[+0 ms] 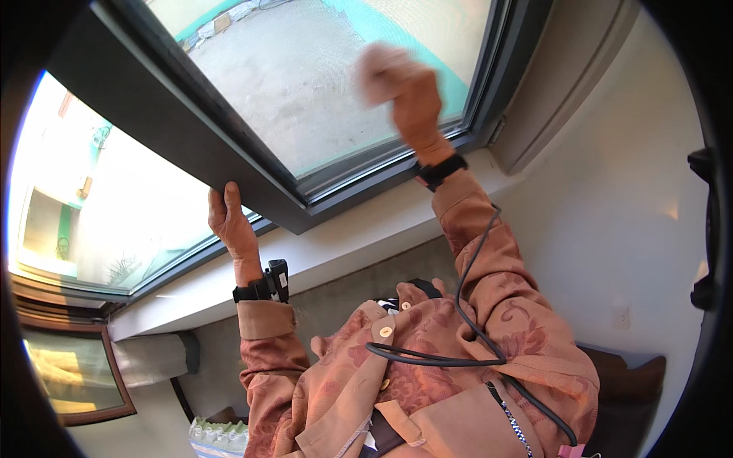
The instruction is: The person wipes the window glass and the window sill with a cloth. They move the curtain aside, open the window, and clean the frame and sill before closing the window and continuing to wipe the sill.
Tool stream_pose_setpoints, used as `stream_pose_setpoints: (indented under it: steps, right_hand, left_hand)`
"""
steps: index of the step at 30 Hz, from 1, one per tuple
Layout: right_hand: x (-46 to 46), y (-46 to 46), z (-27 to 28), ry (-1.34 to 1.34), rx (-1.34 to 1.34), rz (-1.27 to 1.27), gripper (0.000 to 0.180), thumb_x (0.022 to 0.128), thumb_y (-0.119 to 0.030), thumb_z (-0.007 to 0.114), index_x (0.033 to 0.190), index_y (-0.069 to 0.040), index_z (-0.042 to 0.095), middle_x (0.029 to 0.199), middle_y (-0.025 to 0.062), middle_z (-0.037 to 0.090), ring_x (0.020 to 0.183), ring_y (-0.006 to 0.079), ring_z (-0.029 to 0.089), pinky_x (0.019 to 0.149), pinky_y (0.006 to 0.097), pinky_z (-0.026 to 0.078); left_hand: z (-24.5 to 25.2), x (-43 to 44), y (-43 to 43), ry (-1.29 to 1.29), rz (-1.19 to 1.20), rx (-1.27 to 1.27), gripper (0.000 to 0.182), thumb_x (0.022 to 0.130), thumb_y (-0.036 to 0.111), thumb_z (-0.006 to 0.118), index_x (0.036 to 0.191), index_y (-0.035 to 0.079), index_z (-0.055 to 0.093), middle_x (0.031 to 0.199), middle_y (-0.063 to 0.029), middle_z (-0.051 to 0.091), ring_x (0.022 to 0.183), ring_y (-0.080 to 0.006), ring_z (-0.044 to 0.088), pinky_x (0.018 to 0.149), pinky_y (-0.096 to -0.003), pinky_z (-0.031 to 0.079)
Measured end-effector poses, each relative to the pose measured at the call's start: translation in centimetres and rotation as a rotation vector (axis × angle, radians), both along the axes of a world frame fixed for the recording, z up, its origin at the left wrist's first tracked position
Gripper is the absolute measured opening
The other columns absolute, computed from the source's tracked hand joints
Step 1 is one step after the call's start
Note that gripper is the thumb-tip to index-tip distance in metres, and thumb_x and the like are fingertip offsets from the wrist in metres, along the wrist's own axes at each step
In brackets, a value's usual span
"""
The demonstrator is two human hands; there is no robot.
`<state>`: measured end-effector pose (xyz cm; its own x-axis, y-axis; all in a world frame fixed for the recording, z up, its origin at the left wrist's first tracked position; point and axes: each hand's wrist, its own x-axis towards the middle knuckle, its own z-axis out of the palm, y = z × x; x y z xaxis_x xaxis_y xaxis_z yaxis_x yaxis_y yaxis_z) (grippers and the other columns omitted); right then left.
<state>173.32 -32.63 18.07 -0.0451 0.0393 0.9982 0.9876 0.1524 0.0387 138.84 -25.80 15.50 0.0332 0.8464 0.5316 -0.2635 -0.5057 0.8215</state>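
A dark-framed window sash (189, 131) stands swung inward, a paved yard showing through its pane (286, 86). On the sash's edge near its lower corner rests my left hand (232, 220), gripping the frame with the thumb up. My right hand (415, 103) is raised in front of the pane and holds a blurred, pinkish cloth (383, 71) against or close to the glass; exact contact cannot be told. Both wrists wear black straps, the left one with a small black device (279, 279). A dark cable (469, 257) runs along the right sleeve.
Below the window runs a white sill (355, 246). A metal hinge (497, 130) and pale side trim (550, 97) stand to the right, beside a white wall (595, 229). At lower left are a brown-framed glass panel (123, 366) and green-and-white fabric (220, 436). Brown furniture (630, 383) is at lower right.
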Motion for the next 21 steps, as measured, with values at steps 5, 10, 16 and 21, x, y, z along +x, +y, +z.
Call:
stream_pose_setpoints:
  steps: [5,10,16,21]
  right_hand:
    - [7.3,-2.0,-1.7,0.813,0.262,-0.269,0.023,0.094,-0.008,0.064,0.114,0.000,0.058,0.108,0.0192,0.060,0.100,0.0398,0.058,0.088,0.0467,0.048]
    - [-3.2,-0.4,-4.9,0.523,0.016,-0.240,0.054,0.100,-0.015,0.058,0.149,0.000,0.041,0.133,0.0251,0.055,0.127,0.0425,0.051,0.107,0.0527,0.043]
    - [-7.4,-1.8,-10.7,0.240,-0.218,0.113,0.026,0.094,-0.003,0.062,0.119,-0.005,0.064,0.110,0.0145,0.062,0.098,0.0348,0.062,0.090,0.0446,0.051]
    - [3.2,-2.4,-12.6,0.891,0.098,-0.259,0.030,0.092,-0.005,0.058,0.122,0.002,0.058,0.122,0.0224,0.062,0.110,0.0411,0.059,0.097,0.0465,0.047]
  left_hand:
    - [-0.5,0.1,-0.1,0.047,0.077,-0.016,0.021,0.103,0.021,0.066,0.120,0.009,0.070,0.101,0.0061,0.065,0.094,-0.0053,0.054,0.088,-0.0227,0.042]
    - [-0.5,0.6,-0.3,0.045,0.142,-0.012,0.020,0.102,0.021,0.067,0.117,0.008,0.069,0.100,0.0054,0.064,0.092,-0.0057,0.053,0.086,-0.0233,0.043]
    - [-0.1,0.3,-0.4,0.292,0.271,0.101,0.022,0.100,0.023,0.070,0.113,0.004,0.067,0.095,0.0024,0.064,0.085,-0.0081,0.054,0.079,-0.0243,0.045]
    - [-0.4,0.3,-0.3,0.184,0.170,0.089,0.024,0.101,0.020,0.068,0.119,0.004,0.066,0.098,0.0022,0.066,0.087,-0.0083,0.056,0.080,-0.0236,0.047]
